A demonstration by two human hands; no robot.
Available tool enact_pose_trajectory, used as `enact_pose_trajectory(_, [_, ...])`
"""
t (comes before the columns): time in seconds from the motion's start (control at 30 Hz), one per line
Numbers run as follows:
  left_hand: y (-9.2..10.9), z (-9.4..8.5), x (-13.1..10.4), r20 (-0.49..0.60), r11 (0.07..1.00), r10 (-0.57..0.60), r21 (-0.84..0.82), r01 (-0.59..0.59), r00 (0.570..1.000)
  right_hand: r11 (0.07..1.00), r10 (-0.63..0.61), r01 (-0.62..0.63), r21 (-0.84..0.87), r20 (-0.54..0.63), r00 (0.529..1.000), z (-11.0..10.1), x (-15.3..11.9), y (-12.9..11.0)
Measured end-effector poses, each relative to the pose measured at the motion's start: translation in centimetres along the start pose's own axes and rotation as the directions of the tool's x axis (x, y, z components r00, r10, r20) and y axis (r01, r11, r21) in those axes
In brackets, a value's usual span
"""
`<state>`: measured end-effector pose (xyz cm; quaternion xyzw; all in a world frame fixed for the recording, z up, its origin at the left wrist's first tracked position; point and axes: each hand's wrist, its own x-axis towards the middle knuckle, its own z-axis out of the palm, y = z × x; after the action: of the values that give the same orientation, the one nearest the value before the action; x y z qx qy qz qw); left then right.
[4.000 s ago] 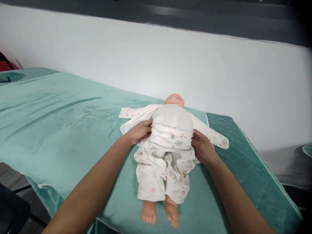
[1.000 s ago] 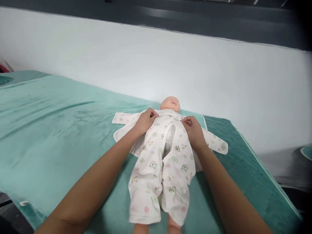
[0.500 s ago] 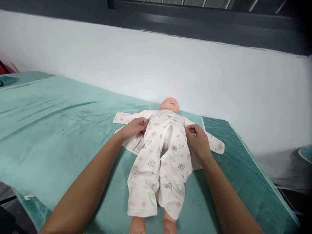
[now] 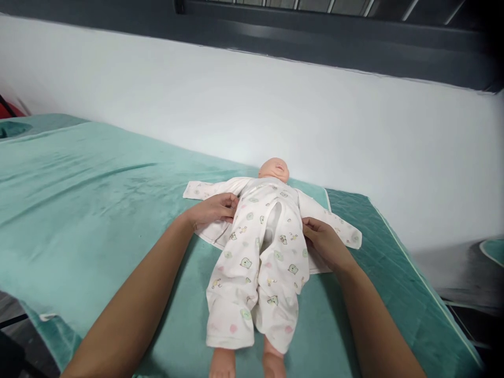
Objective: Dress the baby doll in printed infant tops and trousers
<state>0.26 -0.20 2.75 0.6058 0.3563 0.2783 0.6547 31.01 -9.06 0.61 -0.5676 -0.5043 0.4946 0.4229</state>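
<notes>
A baby doll (image 4: 274,168) lies on its back, head toward the wall and bare feet toward me. It wears white split-crotch baby pants (image 4: 236,278) printed with small animals, pulled high over the chest. Under them a long-sleeved baby shirt (image 4: 340,228) is spread out to both sides. My left hand (image 4: 216,207) is closed at the left edge of the pants, near the waist, fingers bent and pinching the cloth. On the opposite edge, a little lower, my right hand (image 4: 325,239) pinches the side of the pants; its fingertips are partly hidden.
A light green sheet (image 4: 98,210) covers the bed under the doll, with a darker quilted cover (image 4: 394,283) showing at the right. A white wall (image 4: 236,105) stands right behind the doll's head, below a dark ledge (image 4: 315,39).
My right hand has slid down along the side of the pants and slightly outward. My left hand has barely shifted; the doll stays in place.
</notes>
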Motion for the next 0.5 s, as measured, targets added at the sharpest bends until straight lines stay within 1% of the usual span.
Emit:
enact_pose_trajectory(0.1, [-0.09, 0.03, -0.02, -0.004, 0.999, -0.028, -0.019, 0.028, 1.000, 0.997, 0.013, -0.017, 0.073, 0.048, 0.999, -0.09, 0.18, 0.36])
enact_pose_trajectory(0.2, [-0.20, 0.05, -0.08, 0.014, 0.998, -0.056, -0.020, 0.056, 0.998, 0.998, 0.023, -0.027, 0.051, 0.076, 0.997, -0.22, -0.01, 0.18])
enact_pose_trajectory(0.3, [-0.35, 0.08, -0.16, 0.018, 0.997, -0.067, -0.046, 0.068, 0.998, 0.999, 0.032, -0.033, 0.021, 0.085, 0.996, -0.27, -0.30, -0.21])
enact_pose_trajectory(0.5, [-0.52, -0.04, -0.15, 0.040, 0.991, -0.076, -0.108, 0.080, 0.996, 0.998, 0.029, -0.032, 0.048, 0.078, 0.997, -0.04, -0.36, -0.43])
